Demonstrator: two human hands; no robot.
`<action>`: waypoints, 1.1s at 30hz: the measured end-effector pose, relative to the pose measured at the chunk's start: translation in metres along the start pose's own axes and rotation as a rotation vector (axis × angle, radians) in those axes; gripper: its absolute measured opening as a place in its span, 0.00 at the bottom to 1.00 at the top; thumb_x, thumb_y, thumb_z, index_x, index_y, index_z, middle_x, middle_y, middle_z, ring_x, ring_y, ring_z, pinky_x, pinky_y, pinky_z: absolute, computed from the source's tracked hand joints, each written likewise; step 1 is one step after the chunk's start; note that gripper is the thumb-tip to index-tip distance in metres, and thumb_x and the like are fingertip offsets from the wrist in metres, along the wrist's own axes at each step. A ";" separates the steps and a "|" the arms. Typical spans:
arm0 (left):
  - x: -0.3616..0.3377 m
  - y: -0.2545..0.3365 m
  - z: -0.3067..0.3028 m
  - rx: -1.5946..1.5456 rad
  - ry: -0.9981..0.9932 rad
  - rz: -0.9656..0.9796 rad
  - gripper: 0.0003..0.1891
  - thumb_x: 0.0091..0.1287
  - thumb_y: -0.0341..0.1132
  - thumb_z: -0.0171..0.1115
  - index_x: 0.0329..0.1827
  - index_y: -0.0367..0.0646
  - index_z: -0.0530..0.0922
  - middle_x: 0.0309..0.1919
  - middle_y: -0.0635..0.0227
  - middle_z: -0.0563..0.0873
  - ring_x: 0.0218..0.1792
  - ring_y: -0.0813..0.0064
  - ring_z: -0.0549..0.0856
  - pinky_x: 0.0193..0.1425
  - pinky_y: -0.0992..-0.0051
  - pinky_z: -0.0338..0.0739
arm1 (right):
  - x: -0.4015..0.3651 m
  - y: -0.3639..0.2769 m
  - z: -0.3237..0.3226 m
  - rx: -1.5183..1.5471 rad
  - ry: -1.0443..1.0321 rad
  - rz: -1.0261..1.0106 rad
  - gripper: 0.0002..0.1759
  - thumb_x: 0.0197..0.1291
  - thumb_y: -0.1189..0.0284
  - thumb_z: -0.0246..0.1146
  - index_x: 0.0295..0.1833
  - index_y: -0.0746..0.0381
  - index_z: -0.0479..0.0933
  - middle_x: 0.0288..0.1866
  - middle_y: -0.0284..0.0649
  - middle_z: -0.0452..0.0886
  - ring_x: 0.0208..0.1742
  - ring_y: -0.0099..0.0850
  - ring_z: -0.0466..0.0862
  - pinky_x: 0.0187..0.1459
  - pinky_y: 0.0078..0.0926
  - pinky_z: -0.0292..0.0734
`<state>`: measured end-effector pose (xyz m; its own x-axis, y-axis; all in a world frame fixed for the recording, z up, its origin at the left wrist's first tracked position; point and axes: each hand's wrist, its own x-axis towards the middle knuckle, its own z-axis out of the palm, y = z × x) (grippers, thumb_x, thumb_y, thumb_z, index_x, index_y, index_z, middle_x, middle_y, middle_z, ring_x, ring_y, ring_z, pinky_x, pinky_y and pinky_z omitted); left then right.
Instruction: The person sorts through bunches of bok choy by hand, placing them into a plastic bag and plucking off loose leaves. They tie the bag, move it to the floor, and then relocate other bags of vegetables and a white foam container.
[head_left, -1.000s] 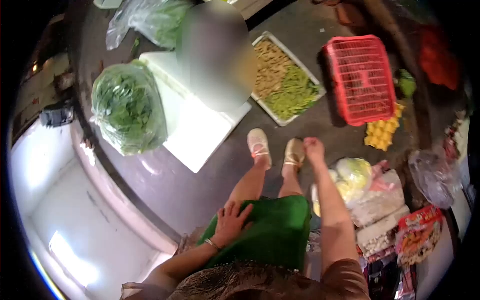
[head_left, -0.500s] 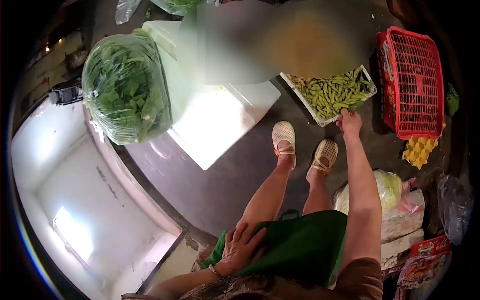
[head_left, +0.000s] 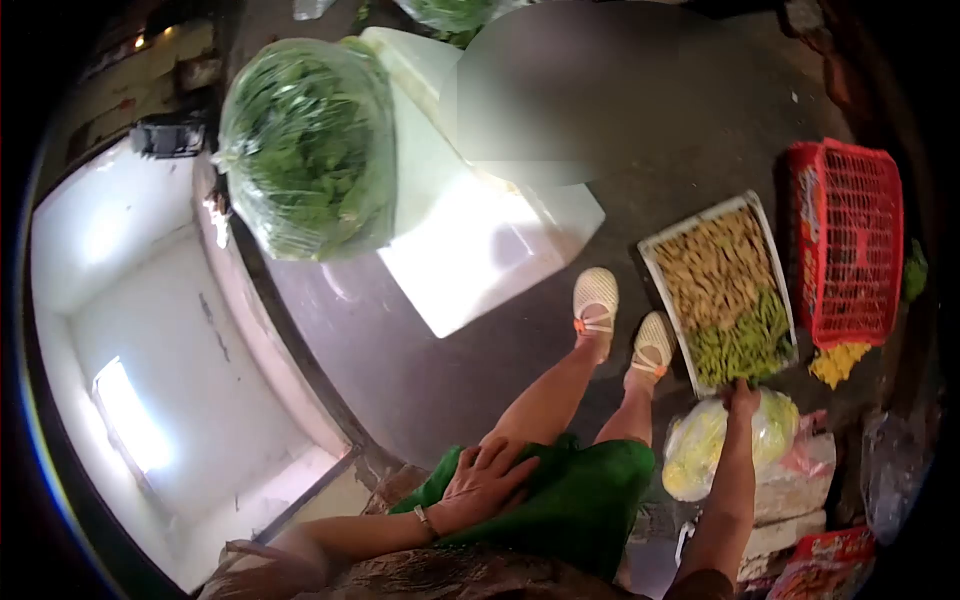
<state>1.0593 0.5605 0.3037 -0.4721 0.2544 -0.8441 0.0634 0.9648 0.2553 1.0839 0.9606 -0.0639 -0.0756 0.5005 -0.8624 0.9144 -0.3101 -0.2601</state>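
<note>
My right hand point(head_left: 741, 397) is closed on the near edge of a shallow white tray point(head_left: 650, 250), which lies on the floor right of my feet. Green pods point(head_left: 742, 345) fill the near part of the tray. Pale brown pieces point(head_left: 722, 268), too small to name for certain, cover the far part. My left hand point(head_left: 488, 487) rests flat on the green cloth point(head_left: 590, 478) over my lap, fingers stretched out, holding nothing.
A red plastic crate point(head_left: 858, 245) stands right of the tray, with a yellow egg carton point(head_left: 838, 364) below it. Bagged pale vegetables point(head_left: 690, 455) lie near my right arm. Leafy greens in a clear bag point(head_left: 310, 150) and a white foam box point(head_left: 455, 265) are at the left.
My right hand has drawn the tray across the floor toward me and to the right. Its brown contents now show. My left hand stays on the green cloth; the view has shifted.
</note>
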 end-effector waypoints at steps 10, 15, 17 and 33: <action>-0.007 0.011 -0.015 -0.137 0.087 -0.031 0.27 0.63 0.44 0.59 0.66 0.49 0.69 0.62 0.60 0.70 0.66 0.58 0.65 0.62 0.52 0.62 | -0.043 0.040 -0.029 -0.270 -0.289 0.089 0.26 0.61 0.62 0.61 0.65 0.44 0.65 0.44 0.29 0.77 0.34 0.26 0.79 0.31 0.24 0.71; -0.019 0.007 0.000 -0.259 0.283 -0.101 0.27 0.63 0.44 0.57 0.66 0.48 0.70 0.64 0.60 0.71 0.65 0.60 0.67 0.62 0.51 0.61 | -0.155 -0.005 -0.021 -0.362 -0.592 -0.025 0.17 0.63 0.70 0.62 0.57 0.49 0.71 0.44 0.34 0.80 0.43 0.31 0.84 0.40 0.31 0.77; -0.026 0.000 -0.002 -0.431 0.292 -0.136 0.28 0.62 0.44 0.58 0.66 0.48 0.70 0.64 0.61 0.72 0.65 0.61 0.68 0.61 0.51 0.61 | -0.188 -0.023 -0.022 -0.403 -0.626 -0.055 0.17 0.62 0.72 0.61 0.56 0.51 0.72 0.45 0.35 0.81 0.43 0.32 0.84 0.41 0.32 0.78; -0.002 -0.237 -0.172 -0.745 1.109 -0.346 0.30 0.62 0.35 0.61 0.68 0.42 0.66 0.61 0.49 0.74 0.61 0.51 0.73 0.68 0.60 0.66 | -0.363 -0.184 -0.065 -0.424 -0.595 -0.287 0.16 0.64 0.69 0.61 0.55 0.63 0.74 0.43 0.37 0.82 0.43 0.30 0.83 0.45 0.30 0.78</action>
<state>0.8936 0.3203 0.3262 -0.8362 -0.5138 -0.1916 -0.5146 0.6147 0.5977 0.9685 0.8883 0.3250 -0.4229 -0.0404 -0.9053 0.8914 0.1609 -0.4236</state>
